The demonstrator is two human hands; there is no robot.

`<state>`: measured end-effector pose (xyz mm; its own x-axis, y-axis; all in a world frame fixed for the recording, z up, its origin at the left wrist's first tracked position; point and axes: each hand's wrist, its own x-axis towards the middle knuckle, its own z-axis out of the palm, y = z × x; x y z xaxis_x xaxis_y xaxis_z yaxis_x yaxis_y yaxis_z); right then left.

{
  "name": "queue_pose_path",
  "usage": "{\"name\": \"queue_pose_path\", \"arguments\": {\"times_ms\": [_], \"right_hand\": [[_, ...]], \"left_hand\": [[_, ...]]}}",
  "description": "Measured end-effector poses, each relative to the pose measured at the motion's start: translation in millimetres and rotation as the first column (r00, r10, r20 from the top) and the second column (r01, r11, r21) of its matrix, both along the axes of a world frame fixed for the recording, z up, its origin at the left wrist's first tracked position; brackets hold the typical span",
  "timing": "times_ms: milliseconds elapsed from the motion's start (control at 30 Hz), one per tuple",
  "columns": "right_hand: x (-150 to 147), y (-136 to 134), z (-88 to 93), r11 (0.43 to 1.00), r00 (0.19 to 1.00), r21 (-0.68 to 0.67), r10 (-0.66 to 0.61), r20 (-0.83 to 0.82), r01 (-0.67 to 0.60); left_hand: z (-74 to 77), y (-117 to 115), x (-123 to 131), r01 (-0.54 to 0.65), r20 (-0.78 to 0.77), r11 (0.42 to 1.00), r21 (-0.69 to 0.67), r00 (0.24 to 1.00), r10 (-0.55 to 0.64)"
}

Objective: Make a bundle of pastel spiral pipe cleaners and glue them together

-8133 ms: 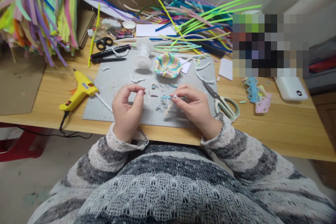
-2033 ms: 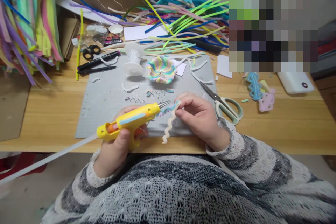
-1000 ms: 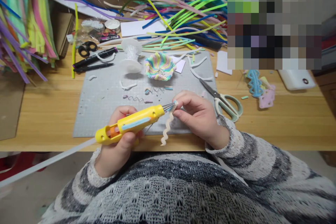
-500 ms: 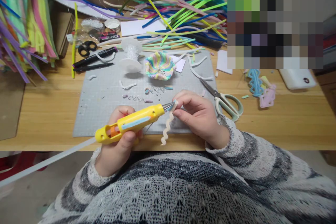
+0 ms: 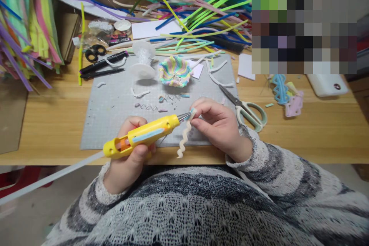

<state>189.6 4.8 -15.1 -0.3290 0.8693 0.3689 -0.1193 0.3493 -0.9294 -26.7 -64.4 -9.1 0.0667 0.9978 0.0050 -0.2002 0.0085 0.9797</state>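
Observation:
My left hand (image 5: 131,161) is closed round a yellow hot glue gun (image 5: 144,134), with a long glue stick (image 5: 54,177) trailing from its back end. Between thumb and fingers, my right hand (image 5: 217,127) pinches the top of a wavy cream pipe cleaner (image 5: 183,142). A bit of light blue shows at the pinched end. The gun's metal nozzle is at that end; whether it touches is hard to tell. Beyond my hands, a pastel ruffled pipe-cleaner flower (image 5: 175,72) and several coiled wire pieces (image 5: 150,108) lie on the grey cutting mat (image 5: 115,130).
Scissors (image 5: 248,109) lie right of my right hand. A clear-thread spool (image 5: 143,61) stands behind, near black pens (image 5: 103,65) and small black scissors (image 5: 95,52). Pipe cleaners (image 5: 201,11) pile up at the back. A white phone-like object (image 5: 325,84) lies far right.
The glue gun's nozzle has drawn back very slightly to the left from the pinched end. Both hands keep their grips; the rest shifts only a little with the camera.

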Motion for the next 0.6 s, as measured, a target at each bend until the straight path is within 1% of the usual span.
{"name": "queue_pose_path", "arguments": {"times_ms": [300, 600], "right_hand": [[0.1, 0.7, -0.3, 1.000, 0.999, 0.008, 0.016, -0.030, -0.016], [0.9, 0.9, -0.8, 1.000, 0.999, 0.001, 0.023, -0.036, -0.023]], "left_hand": [[-3.8, 0.6, -2.3, 0.014, 0.002, 0.999, 0.044, 1.000, -0.015], [-3.6, -0.2, -2.1, 0.032, 0.006, 0.999, 0.042, 0.999, -0.032]]}}
